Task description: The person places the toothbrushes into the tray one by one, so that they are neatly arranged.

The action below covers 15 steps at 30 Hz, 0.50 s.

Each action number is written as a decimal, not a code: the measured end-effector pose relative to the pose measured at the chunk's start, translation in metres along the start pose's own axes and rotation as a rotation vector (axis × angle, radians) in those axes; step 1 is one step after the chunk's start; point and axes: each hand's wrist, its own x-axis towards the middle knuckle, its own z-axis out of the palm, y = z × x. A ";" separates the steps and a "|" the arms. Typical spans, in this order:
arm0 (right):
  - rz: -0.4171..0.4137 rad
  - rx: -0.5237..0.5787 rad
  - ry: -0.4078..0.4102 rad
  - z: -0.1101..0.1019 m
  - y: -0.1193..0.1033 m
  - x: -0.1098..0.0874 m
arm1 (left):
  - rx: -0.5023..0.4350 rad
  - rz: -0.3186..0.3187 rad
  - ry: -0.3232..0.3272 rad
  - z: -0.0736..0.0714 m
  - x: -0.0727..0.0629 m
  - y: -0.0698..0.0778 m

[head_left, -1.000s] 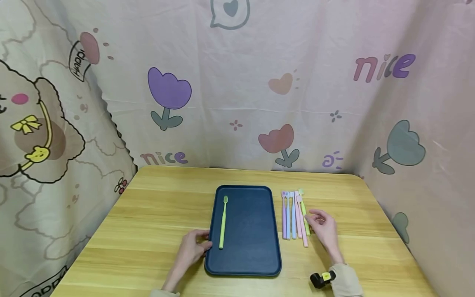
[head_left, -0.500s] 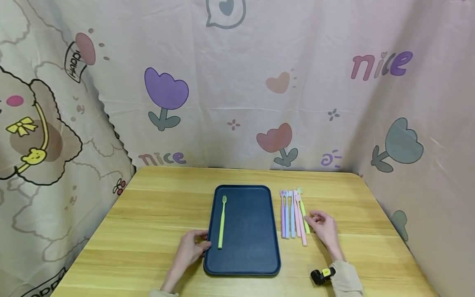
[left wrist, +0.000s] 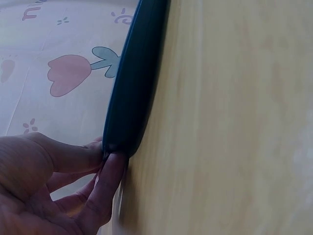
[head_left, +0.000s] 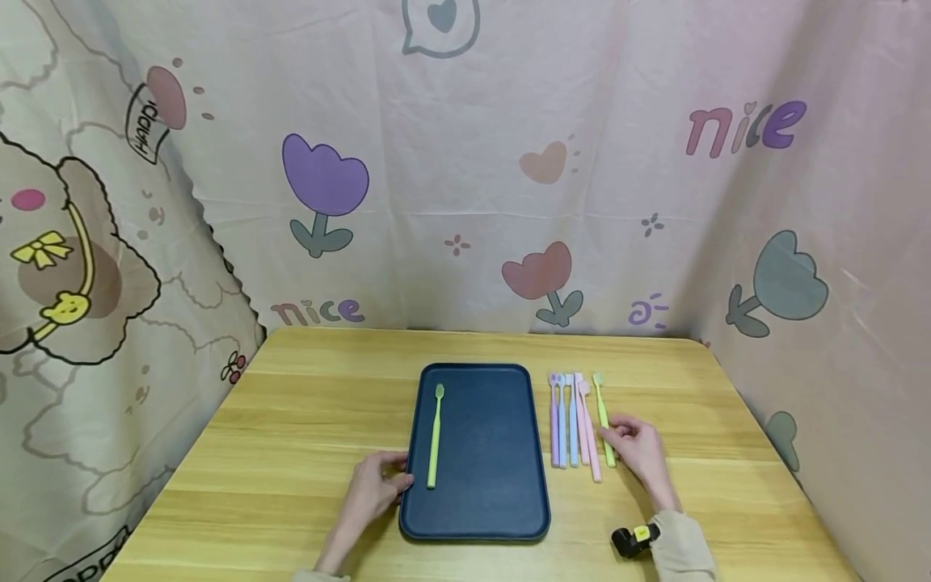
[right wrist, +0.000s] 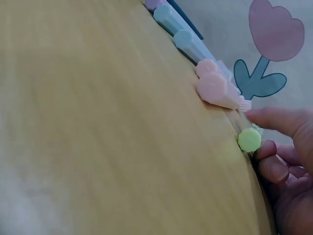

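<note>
A dark blue tray (head_left: 486,453) lies on the table, and one yellow-green toothbrush (head_left: 435,444) rests along its left side. My left hand (head_left: 374,487) pinches the tray's left rim; in the left wrist view the thumb and a finger (left wrist: 108,181) meet at that edge. Right of the tray is a row of toothbrushes in purple, blue and pink, the front pink toothbrush (head_left: 590,444) slanting. A second yellow-green toothbrush (head_left: 603,412) stands a little apart from the row. My right hand (head_left: 638,449) pinches its handle, whose end shows between thumb and fingers in the right wrist view.
The wooden table (head_left: 305,404) reaches back to a printed curtain (head_left: 436,162), which also hangs at both sides. A small black camera (head_left: 633,543) is worn on the right wrist.
The yellow-green toothbrush at my right hand has shifted right, away from the pink ones, and stands straighter. The left hand and the tray hold their place.
</note>
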 end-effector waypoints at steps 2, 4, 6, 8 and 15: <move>0.002 -0.033 0.003 0.000 0.000 0.001 | 0.000 -0.008 0.001 0.000 -0.001 0.000; 0.007 -0.060 0.010 0.001 -0.001 0.001 | 0.006 -0.007 0.000 0.000 -0.001 -0.001; 0.015 -0.079 0.012 0.002 -0.002 0.000 | 0.009 -0.007 -0.001 0.000 -0.001 -0.002; 0.020 -0.098 0.019 0.003 -0.003 0.000 | 0.011 -0.010 -0.001 0.000 -0.001 -0.002; 0.034 -0.069 0.027 0.002 -0.005 0.001 | 0.008 -0.012 0.001 0.000 0.000 -0.001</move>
